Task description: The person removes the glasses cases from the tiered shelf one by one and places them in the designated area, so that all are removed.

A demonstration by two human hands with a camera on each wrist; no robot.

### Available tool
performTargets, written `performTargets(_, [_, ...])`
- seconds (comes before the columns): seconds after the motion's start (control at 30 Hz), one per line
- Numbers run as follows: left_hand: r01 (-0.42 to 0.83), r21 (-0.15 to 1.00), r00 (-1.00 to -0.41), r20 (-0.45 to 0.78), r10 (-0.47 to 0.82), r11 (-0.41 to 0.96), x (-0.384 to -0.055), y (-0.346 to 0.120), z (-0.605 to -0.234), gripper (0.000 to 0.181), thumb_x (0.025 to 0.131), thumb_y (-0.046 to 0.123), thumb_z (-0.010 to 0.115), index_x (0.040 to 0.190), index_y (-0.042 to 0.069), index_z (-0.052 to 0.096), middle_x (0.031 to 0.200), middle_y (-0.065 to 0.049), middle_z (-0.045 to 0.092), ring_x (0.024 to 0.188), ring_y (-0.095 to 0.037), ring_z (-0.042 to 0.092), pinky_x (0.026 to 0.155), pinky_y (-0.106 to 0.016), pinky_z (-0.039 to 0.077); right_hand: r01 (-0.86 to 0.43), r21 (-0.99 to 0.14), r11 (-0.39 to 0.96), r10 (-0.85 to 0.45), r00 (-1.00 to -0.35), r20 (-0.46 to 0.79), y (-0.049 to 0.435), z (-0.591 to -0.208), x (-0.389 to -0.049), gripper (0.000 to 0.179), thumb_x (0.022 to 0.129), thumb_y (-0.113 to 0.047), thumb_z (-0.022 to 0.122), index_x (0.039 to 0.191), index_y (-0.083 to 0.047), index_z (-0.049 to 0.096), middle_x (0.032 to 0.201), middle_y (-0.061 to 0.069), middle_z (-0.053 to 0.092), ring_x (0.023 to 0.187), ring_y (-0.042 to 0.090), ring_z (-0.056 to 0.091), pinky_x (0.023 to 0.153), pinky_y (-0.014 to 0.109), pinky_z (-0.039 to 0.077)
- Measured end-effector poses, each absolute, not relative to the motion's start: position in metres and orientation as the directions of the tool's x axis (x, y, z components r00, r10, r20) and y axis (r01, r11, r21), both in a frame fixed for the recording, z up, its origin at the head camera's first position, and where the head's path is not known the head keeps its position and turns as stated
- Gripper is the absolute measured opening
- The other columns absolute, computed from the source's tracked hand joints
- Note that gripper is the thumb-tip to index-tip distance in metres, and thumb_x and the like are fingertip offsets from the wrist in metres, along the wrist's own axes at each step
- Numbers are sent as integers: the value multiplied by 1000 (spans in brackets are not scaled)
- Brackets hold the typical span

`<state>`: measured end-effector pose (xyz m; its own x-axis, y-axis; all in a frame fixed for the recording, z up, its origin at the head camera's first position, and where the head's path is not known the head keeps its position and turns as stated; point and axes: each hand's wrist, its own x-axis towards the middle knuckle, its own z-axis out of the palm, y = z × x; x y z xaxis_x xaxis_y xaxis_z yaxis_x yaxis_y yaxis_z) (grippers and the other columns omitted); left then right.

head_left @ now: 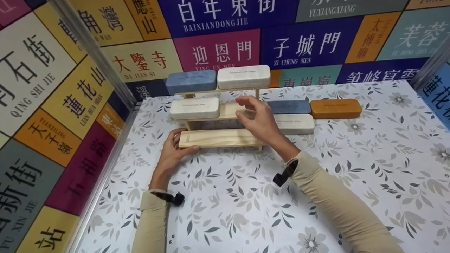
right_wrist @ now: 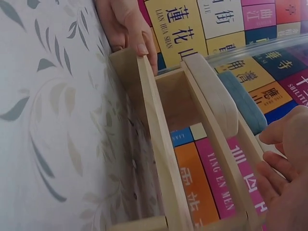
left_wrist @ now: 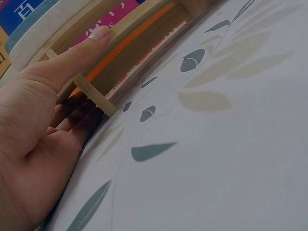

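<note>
A three-tier pale wooden display stand (head_left: 214,138) stands on the table. My left hand (head_left: 172,151) grips the left end of its lowest shelf, thumb at the front edge and fingers round the end. On the top tier sit a blue glasses case (head_left: 191,81) and a white glasses case (head_left: 243,76), side by side. Another white glasses case (head_left: 194,108) lies on the left of the middle tier. Over the right part of that tier is my right hand (head_left: 260,117), fingers bent and apart from the thumb, holding nothing. The lowest shelf bears no case.
Right of the stand, a blue case (head_left: 290,106), an orange-brown case (head_left: 335,108) and a white case (head_left: 295,123) lie on the flowered tablecloth (head_left: 225,211), the first and last partly behind my right hand. Panels with printed characters (head_left: 218,51) rise behind and at the left.
</note>
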<state>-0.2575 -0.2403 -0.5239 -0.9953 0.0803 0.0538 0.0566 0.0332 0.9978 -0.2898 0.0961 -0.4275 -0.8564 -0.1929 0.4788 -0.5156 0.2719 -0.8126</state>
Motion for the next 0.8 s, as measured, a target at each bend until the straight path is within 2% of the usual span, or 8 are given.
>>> performTargets(0.23, [57,997,-996,53,77,43,-257,-241,-524,85,83,7,95,154,15,48,150,-10,64,130,-24,66,106,-28,55,-481,-845,233,-217,-873,437,75,-424,-297,46,97,-4,78,141,0,65,143,13,69,137,27,64,119,32,50])
performTargets(0.47, [63,997,-995,59,76,46,-259,-239,-524,86,83,7,95,154,13,47,149,-10,64,129,-24,66,106,-28,54,-442,-863,244,-228,-892,392,63,-420,-303,55,96,-2,78,147,0,59,153,16,60,144,31,58,123,34,47])
performTargets(0.8, [54,998,-995,52,79,29,-258,-241,-525,86,82,7,96,154,14,47,148,-10,65,130,-25,65,108,-29,54,-345,-890,300,-270,-925,268,45,-414,-311,65,95,-12,80,153,-2,53,157,17,55,149,34,52,126,36,44])
